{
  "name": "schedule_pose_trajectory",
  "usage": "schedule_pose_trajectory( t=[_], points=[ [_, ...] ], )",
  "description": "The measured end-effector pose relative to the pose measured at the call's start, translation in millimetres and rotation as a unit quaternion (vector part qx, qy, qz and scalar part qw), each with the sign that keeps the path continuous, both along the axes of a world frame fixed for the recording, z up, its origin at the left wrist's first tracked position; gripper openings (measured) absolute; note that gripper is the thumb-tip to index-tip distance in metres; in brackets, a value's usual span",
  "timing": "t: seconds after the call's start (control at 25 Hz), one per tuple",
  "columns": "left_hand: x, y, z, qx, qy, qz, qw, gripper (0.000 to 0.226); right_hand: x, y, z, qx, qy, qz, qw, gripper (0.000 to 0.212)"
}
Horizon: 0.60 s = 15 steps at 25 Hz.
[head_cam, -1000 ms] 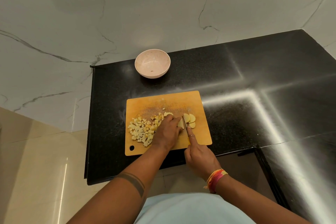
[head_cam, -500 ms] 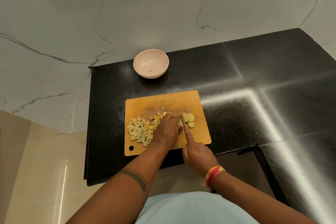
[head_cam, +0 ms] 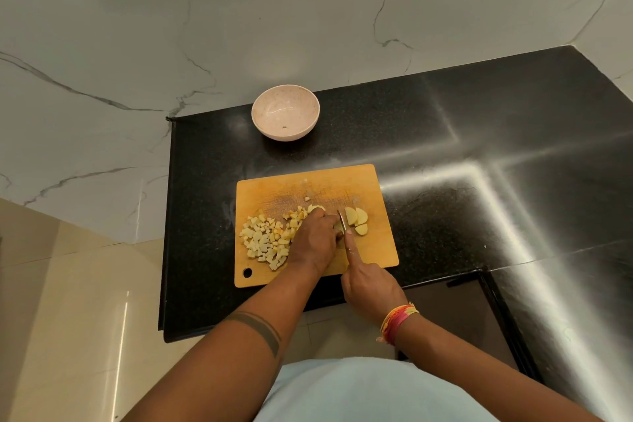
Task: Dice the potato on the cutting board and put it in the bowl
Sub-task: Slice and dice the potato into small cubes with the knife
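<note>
Black speckled counter [head_cam: 445, 134] against white veined marble wall [head_cam: 171, 27]; left hand [head_cam: 313, 243] curls over potato [head_cam: 356, 221] on the cutting board [head_cam: 274, 187]; right hand [head_cam: 371, 288] grips the knife [head_cam: 342, 221], forefinger outstretched; dice [head_cam: 269, 243] left of hands; bowl [head_cam: 285, 112] beyond; no writing readable.

Left hand [head_cam: 313, 243] laid palm down, fingers curled forward and bunched at fingertips, knuckles raised. Left forearm stretched diagonally from lower left, dark band tattoo [head_cam: 260, 331] seen across it. Right hand [head_cam: 370, 286] set just beside left hand, nearly touching; index finger [head_cam: 351, 248] extended straight forward, remaining fingers folded under in grip. Right wrist wrapped by orange, yellow and pink thread bracelets [head_cam: 397, 320]. Right forearm angled in from lower right. Both wrists kept roughly straight.
</note>
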<state>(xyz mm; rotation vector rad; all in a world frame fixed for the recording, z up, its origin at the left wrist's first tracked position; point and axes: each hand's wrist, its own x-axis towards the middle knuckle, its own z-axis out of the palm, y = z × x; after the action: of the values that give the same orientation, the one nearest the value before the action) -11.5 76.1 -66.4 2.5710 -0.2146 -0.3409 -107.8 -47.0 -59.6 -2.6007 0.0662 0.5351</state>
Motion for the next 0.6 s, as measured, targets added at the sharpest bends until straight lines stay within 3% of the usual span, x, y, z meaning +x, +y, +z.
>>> schedule_pose_trajectory(
  t=[0.28,0.6],
  points=[
    [-1.1,-0.1,-10.2,-0.007,0.000,0.008,1.000,0.038,-40.5,-10.4,-0.4,-0.030,0.031,0.046,0.998,0.085],
    [-7.7,3.5,-7.3,0.000,-0.007,0.005,1.000,0.038,-41.0,-7.9,8.2,0.015,0.017,0.009,1.000,0.080]
  ],
)
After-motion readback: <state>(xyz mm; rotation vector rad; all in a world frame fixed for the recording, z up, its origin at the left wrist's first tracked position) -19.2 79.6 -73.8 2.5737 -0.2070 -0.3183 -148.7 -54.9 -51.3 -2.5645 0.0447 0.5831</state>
